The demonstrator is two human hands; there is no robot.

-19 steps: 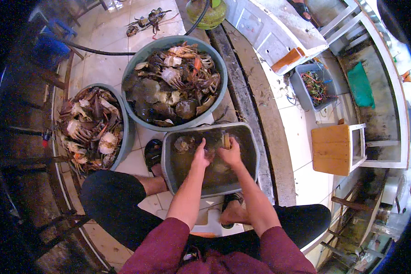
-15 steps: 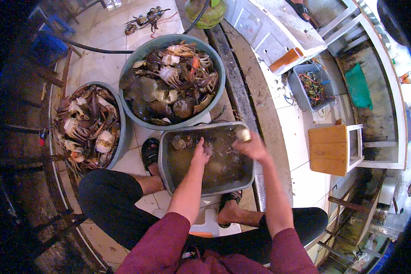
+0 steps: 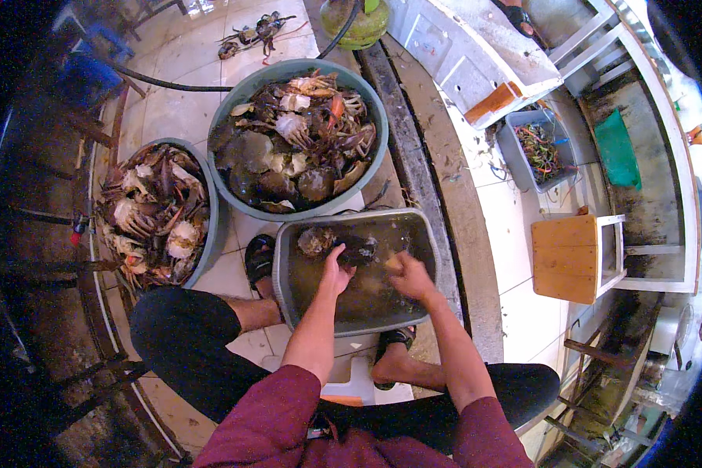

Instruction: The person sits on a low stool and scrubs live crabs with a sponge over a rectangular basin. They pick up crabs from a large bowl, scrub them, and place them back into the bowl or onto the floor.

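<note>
A grey rectangular tub (image 3: 438,269) of murky brown water stands between my feet. Over its middle, my left hand (image 3: 338,273) is closed on a dark, wet crab (image 3: 360,249), whose outline is partly lost against the water. My right hand (image 3: 415,279) grips a small pale-yellow scrub brush (image 3: 394,263) just right of the crab; the fingers cover most of it. Another brownish crab (image 3: 316,241) lies half under water in the tub's far left corner.
Beyond the tub is a large round basin (image 3: 378,168) heaped with crabs; a second full basin (image 3: 210,222) stands left. A black hose (image 3: 171,86) runs behind them to a green gas cylinder (image 3: 356,23). Right are a wooden stool (image 3: 565,259) and a grey bin (image 3: 515,156) of scraps.
My right hand has moved left and down with the brush, toward the crab. My left hand has shifted slightly lower left, and the dark crab now shows above the water.
</note>
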